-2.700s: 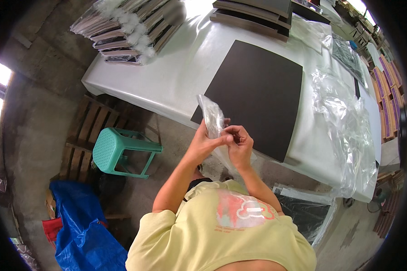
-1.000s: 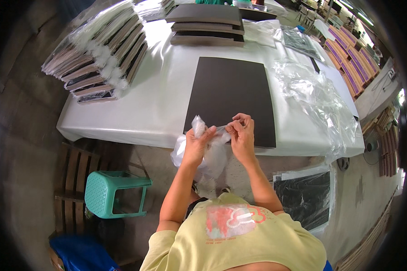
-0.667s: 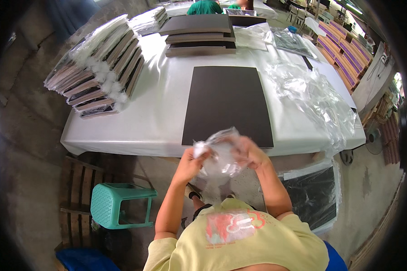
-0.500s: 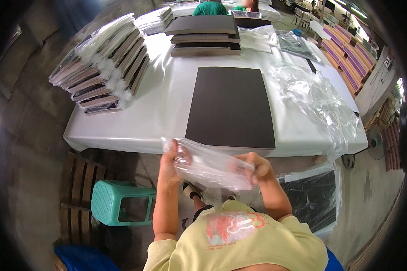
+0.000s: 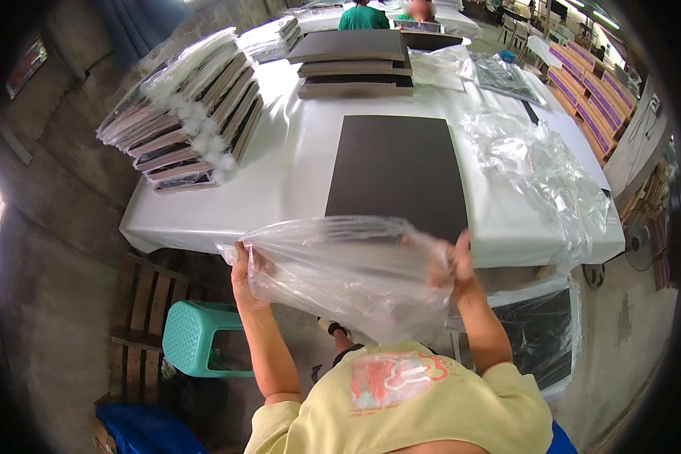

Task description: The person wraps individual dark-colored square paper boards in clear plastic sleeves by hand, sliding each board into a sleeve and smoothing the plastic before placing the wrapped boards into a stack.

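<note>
A clear plastic bag (image 5: 340,265) is stretched wide between my hands, just in front of the table's near edge. My left hand (image 5: 247,276) grips its left end, with a bunched bit sticking out past the fingers. At the other end my right hand (image 5: 455,266) is closed on the plastic, its thumb pointing up and the fingers partly veiled by the film. Beyond the bag a flat dark panel (image 5: 401,166) lies on the white-covered table (image 5: 280,174). The bag overlaps the panel's near edge and hides it.
Plastic-wrapped panels (image 5: 193,113) are piled at the left. Unwrapped dark panels (image 5: 352,64) are stacked at the back. Loose plastic sheeting (image 5: 537,166) covers the table's right side. Below stand a green stool (image 5: 197,340) and a wrapped panel (image 5: 537,333). People in green (image 5: 363,17) are at the far end.
My hands have moved apart, the left one leftward and the right one rightward. The bag, bunched and narrow before, is now spread much wider. The whole view has shifted slightly.
</note>
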The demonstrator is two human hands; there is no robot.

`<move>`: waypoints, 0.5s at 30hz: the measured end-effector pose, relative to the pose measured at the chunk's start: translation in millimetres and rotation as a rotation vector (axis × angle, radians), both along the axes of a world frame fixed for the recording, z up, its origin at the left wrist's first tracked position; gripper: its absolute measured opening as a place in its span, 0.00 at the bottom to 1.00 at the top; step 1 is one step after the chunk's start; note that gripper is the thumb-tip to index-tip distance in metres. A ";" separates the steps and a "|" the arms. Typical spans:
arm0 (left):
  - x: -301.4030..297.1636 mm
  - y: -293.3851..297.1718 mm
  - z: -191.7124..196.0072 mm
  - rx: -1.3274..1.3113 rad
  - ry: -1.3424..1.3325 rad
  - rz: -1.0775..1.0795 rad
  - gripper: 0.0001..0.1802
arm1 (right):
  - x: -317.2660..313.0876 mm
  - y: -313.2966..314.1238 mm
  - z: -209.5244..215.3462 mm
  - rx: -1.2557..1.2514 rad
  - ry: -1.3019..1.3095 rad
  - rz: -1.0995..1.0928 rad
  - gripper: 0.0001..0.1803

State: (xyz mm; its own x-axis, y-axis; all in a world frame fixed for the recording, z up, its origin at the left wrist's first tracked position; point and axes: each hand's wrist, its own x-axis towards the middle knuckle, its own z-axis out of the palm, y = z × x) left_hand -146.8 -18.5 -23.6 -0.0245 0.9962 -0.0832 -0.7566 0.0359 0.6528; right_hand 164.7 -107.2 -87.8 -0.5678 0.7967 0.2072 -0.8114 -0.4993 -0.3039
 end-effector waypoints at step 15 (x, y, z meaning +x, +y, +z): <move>5.9 28.3 -46.9 0.509 -0.024 -0.285 0.31 | 27.6 -18.1 -19.2 0.380 -0.612 -0.032 0.37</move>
State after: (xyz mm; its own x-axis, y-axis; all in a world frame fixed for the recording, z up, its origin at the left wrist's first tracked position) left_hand -140.8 9.8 -70.5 0.2465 0.8777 0.4109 -0.7780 -0.0736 0.6239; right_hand 192.4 -125.4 -107.0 -0.6483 0.7510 0.1256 -0.4524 -0.2473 -0.8568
